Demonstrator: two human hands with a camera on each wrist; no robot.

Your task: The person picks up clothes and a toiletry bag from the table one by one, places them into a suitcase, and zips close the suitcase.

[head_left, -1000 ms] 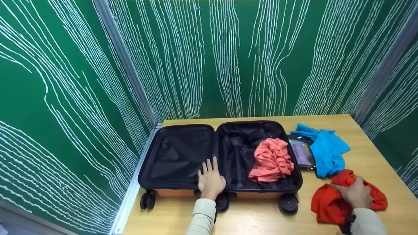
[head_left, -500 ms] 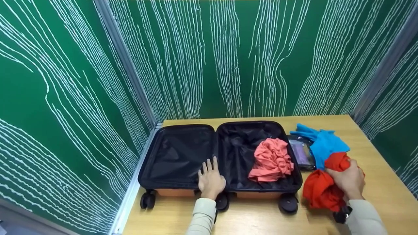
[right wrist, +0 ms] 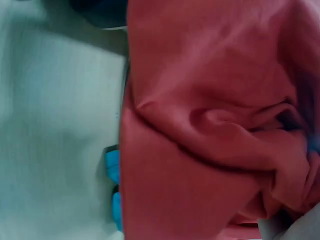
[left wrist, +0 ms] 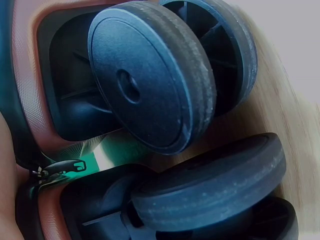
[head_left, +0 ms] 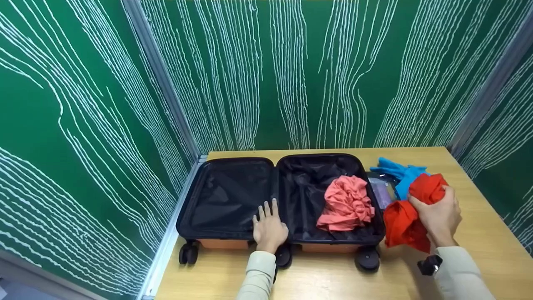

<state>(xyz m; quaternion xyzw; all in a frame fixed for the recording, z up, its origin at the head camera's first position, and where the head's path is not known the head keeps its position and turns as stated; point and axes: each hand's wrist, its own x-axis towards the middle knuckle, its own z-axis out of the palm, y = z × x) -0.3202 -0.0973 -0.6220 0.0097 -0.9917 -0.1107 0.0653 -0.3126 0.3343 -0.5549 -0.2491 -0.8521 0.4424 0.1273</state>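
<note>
In the head view an open suitcase (head_left: 233, 200) lies flat on the table, both black-lined halves facing up. My left hand (head_left: 270, 230) rests with straight fingers on its near edge, by the hinge line between the halves. A crumpled coral cloth (head_left: 346, 203) lies in the right half. My right hand (head_left: 440, 214) grips a bunched red cloth (head_left: 406, 223) just right of the suitcase, raised over the table. That red cloth (right wrist: 200, 130) fills most of the right wrist view. Behind it, partly covered, lies a blue cloth (head_left: 399, 171).
A clear packet with purple contents (head_left: 379, 191) lies between suitcase and blue cloth. Black caster wheels (left wrist: 145, 80) stick out of the suitcase's near side, with a zipper pull (left wrist: 62, 167) close by. Green walls with white lines (head_left: 283, 75) stand around the wooden table (head_left: 325, 279).
My right hand has lifted the red cloth off the table and carried it forward and a little left, over part of the blue cloth. The left hand has stayed in place.
</note>
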